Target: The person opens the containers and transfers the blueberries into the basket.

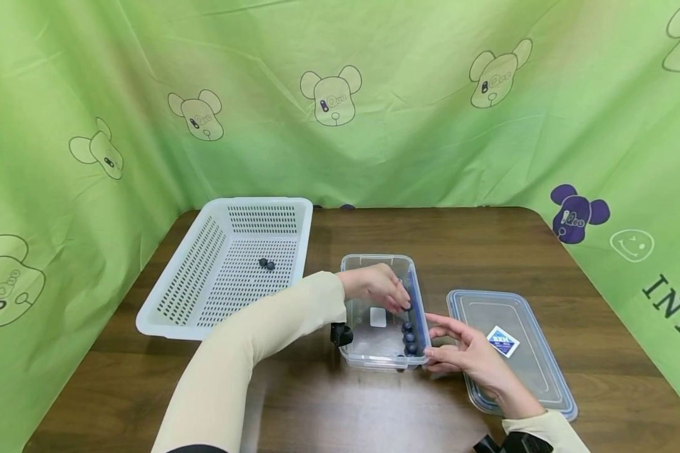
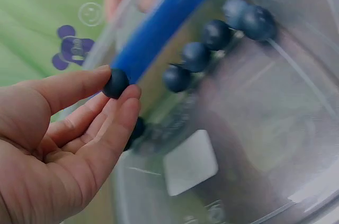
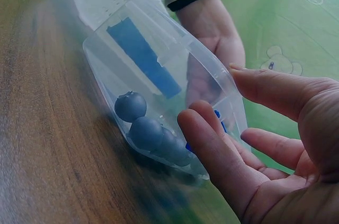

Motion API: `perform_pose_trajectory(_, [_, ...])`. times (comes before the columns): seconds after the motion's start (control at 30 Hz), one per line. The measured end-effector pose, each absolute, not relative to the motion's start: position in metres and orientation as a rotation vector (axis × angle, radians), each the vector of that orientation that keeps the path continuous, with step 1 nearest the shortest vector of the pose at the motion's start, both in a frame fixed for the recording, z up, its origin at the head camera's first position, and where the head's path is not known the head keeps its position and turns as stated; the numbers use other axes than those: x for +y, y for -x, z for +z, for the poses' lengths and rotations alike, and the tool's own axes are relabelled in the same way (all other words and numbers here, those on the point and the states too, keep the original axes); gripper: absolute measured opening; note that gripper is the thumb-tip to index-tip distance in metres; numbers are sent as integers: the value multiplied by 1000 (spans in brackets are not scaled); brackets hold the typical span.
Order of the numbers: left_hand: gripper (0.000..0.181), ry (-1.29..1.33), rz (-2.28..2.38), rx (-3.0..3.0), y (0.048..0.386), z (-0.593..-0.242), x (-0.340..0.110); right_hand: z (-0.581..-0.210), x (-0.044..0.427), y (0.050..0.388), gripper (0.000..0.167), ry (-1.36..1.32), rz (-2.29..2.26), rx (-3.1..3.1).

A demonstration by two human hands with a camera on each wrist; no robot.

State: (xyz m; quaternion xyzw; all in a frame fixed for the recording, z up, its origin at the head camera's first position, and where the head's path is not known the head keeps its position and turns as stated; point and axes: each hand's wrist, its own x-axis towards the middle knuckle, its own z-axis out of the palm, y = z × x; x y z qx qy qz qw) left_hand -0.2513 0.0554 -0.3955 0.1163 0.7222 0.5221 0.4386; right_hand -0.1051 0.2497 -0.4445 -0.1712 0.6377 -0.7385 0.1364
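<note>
Over a clear plastic container (image 1: 368, 343), my left hand (image 1: 378, 286) pinches one blueberry (image 2: 115, 83) between thumb and fingertips. Several blueberries (image 1: 410, 338) lie in a row along the container's right wall. Beneath the left fingers another blueberry (image 2: 139, 127) is partly hidden. At the container's right side is my right hand (image 1: 469, 353), its fingers loosely spread and the fingertips at the wall near the front corner. That hand's palm holds nothing. A white slotted basket (image 1: 170, 308) stands on the left, with two blueberries (image 1: 266, 264) on its floor.
A clear lid with a blue rim (image 1: 535, 355) lies flat on the right of the brown table (image 1: 340, 412), partly beneath the right hand. A green printed curtain (image 1: 408, 145) hangs behind and at both sides. The left forearm (image 1: 232, 352) passes in front of the basket's corner.
</note>
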Motion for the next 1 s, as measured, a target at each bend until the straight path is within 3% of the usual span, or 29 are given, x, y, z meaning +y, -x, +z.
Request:
perform_pose_trajectory(0.5, [27, -331, 1544, 1823, 278, -342, 7, -444, 250, 106, 54, 484, -2136, 1848])
perform_pose_trajectory(1.0, [33, -249, 1833, 1871, 308, -314, -78, -444, 248, 107, 55, 476, -2120, 1889])
